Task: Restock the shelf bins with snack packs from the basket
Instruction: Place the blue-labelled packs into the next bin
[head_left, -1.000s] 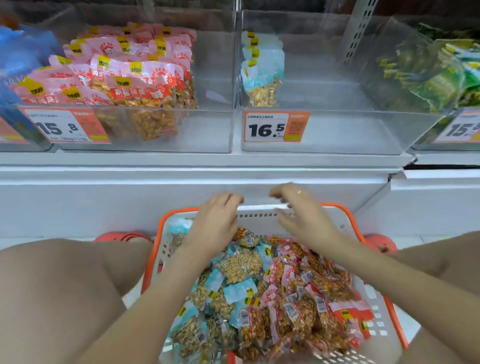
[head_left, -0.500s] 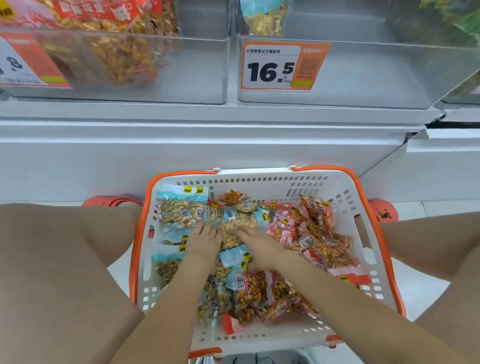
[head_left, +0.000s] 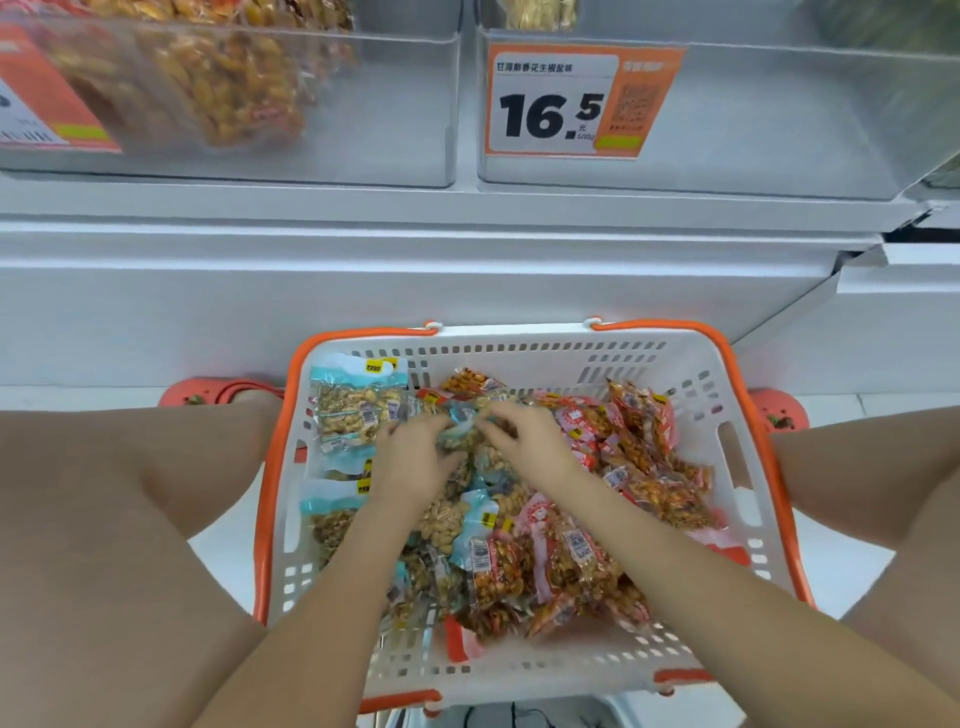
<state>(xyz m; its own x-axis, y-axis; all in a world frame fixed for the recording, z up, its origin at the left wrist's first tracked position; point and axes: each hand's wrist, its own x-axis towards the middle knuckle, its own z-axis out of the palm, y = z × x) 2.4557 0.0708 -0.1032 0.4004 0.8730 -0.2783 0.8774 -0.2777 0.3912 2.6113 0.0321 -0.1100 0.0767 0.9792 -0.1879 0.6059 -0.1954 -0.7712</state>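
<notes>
A: Where's the pale blue peanut snack pack (head_left: 462, 423)?

B: Mid-basket, atop the heap; left hand (head_left: 415, 460) and right hand (head_left: 524, 441) both pinch it, fingers curled.

A: Advice?

B: Lift by the sealed edge. It looks crumpled; long axis unclear. White orange-rimmed plastic basket (head_left: 519, 353) sits under the clear shelf bin (head_left: 779, 130).

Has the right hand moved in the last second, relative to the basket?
Yes. The right hand left the far rim of the basket and came down toward the person, onto the blue snack packs mid-basket.
</notes>
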